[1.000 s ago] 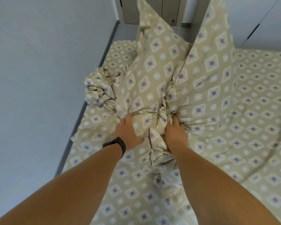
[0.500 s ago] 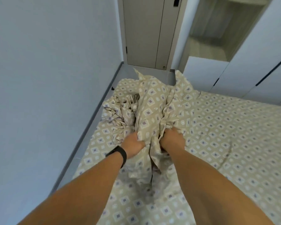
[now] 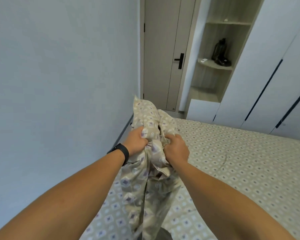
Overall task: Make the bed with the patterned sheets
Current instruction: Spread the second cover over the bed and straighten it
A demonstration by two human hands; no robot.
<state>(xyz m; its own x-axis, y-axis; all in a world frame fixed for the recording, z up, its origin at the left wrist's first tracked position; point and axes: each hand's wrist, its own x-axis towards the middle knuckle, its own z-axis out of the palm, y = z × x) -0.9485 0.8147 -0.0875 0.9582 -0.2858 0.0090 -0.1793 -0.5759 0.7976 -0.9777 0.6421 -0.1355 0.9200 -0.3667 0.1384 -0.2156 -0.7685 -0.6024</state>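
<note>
Left hand: the left hand [image 3: 136,139], with a black band [image 3: 123,152] on its wrist, has its fingers curled into a bunch of the patterned duvet cover [image 3: 146,122], so its grip is closed on the cloth.
Right hand: the right hand [image 3: 176,149] is clenched round another fold of the same cloth, just beside the left hand; this grip too is closed on the cover.
Duvet cover: beige with diamond and ring motifs, it is gathered into a bundle held up in front of the person, above the bed; a puffed part stands up beyond the hands and a long crumpled tail hangs down between the forearms (where its lower end lies I cannot tell).
Bed: the bed [image 3: 246,161] wears a fitted sheet in the same print, lying mostly flat with a few light creases to the right of the hands.
Wall: a plain pale wall [image 3: 59,75] runs along the left side of the bed.
Door: a closed door [image 3: 163,54] with a dark handle [image 3: 180,60] stands past the foot of the bed.
Shelves: open corner shelves [image 3: 220,66] right of the door hold a dark glossy object [image 3: 221,52].
Wardrobe: white wardrobe fronts [image 3: 270,75] fill the right side.
</note>
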